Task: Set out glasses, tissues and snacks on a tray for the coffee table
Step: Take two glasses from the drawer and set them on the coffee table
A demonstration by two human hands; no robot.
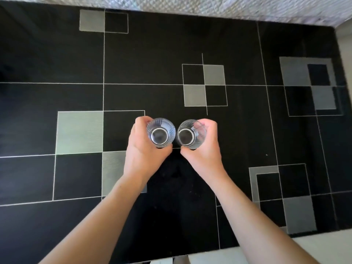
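Head view: hands (144, 149) (202, 149) each grip a glass (161, 134) (191, 135) above a rug (76, 63).

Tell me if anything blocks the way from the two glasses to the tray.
That cannot be judged: no tray or coffee table is in view. The left hand holds one glass and the right hand holds the other glass, both above a black patterned rug, with nothing else near them.

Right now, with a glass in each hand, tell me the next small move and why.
Probably keep both glasses upright and carry them on toward the tray, which is not in view. The left hand grips one clear glass and the right hand grips the other glass, side by side above a black patterned rug; nothing here offers a place to set them.
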